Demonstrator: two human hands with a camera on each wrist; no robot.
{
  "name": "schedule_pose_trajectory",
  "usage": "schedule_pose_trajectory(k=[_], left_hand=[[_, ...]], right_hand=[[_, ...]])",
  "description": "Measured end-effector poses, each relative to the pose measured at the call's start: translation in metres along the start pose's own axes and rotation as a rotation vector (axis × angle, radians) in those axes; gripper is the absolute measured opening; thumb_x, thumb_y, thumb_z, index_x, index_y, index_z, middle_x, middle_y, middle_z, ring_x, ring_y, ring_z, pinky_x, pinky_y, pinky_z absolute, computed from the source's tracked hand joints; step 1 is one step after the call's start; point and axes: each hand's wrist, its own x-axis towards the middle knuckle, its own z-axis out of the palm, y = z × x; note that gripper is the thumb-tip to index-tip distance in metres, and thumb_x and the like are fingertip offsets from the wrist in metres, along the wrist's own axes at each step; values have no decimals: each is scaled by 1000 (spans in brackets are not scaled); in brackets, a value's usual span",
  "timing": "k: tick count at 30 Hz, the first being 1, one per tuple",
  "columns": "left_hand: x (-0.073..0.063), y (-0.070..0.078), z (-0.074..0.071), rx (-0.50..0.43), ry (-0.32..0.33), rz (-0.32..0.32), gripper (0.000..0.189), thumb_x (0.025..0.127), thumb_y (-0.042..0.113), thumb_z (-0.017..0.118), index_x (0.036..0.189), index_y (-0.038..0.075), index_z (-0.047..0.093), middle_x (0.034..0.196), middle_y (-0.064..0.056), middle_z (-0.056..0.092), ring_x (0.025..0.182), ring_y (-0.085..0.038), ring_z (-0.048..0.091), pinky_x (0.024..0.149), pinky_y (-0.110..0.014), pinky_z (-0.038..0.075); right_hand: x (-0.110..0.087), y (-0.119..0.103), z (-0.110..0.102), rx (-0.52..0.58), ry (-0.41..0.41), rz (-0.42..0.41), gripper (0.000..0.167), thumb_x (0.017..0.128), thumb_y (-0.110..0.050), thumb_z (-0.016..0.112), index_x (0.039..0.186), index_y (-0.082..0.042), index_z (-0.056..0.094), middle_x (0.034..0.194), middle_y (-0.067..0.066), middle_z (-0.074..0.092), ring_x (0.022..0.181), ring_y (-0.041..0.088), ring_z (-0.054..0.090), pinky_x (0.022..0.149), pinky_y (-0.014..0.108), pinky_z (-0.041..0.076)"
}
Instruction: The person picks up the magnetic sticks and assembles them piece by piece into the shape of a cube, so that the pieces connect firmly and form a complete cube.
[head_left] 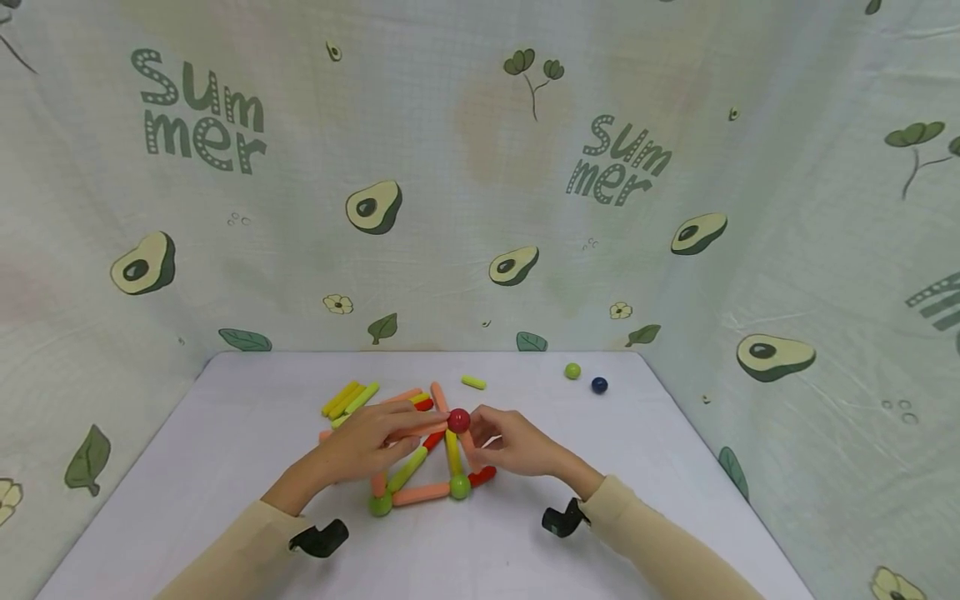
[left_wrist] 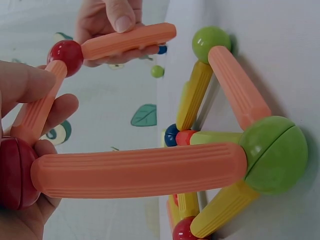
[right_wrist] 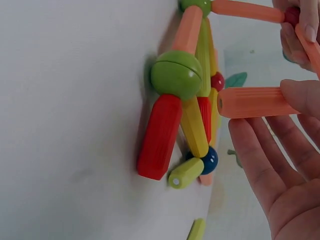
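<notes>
My left hand (head_left: 360, 446) pinches a salmon magnetic rod (left_wrist: 39, 112) that joins two red balls, one (left_wrist: 66, 57) at its far end and one (left_wrist: 17, 172) by the palm. From the palm-side ball an upright salmon rod (left_wrist: 140, 171) runs down to a green ball (left_wrist: 277, 155) on the table. My right hand (head_left: 517, 442) holds another salmon rod (right_wrist: 257, 102) between thumb and fingers. One end of it meets the far red ball; the other hangs free above a second green ball (right_wrist: 176, 75). From that ball a red rod (right_wrist: 160, 137) sticks outward.
Yellow, lime and red rods lie between the balls of the base, with a blue ball (right_wrist: 209, 160) among them. Loose yellow and lime rods (head_left: 348, 400) lie at back left, a lime rod (head_left: 473, 382) at the back. Green (head_left: 573, 371) and blue (head_left: 599, 385) balls sit back right.
</notes>
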Motion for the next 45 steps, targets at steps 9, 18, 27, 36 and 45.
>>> schedule_pose_trajectory(k=[9,18,27,36,45], left_hand=[[1,2,0,3,-28,12,46,107,27,66,150,41,60,108,22,70,91,-6,57,71,-24,50],[1,6,0,11,-45,-5,47,105,23,67,149,40,62,132,16,71,91,-7,56,70,-25,48],[3,6,4,32,-9,53,36,107,28,64,143,28,68,121,10,73,85,-3,56,72,-25,50],[-6,7,2,-44,29,-36,38,101,23,73,139,27,71,92,16,59,73,-3,49,58,-21,44],[-18,5,7,0,71,-89,48,100,19,75,145,32,65,132,11,68,108,-11,61,84,-30,58]], right_hand=[[-3,3,12,55,32,-25,34,100,-14,76,130,-17,61,118,3,73,109,10,70,93,29,60],[-4,6,17,47,33,-21,35,100,-14,76,131,-17,60,119,-5,70,111,9,69,95,34,60],[-5,9,20,95,-4,-71,35,100,-10,75,131,-7,58,106,2,76,111,13,71,94,32,60],[-4,11,20,64,17,-66,34,100,-11,76,129,-8,59,108,-3,75,111,12,71,93,31,60],[-5,13,11,21,91,-43,37,99,-11,77,131,-15,60,114,-3,74,109,11,71,92,31,60]])
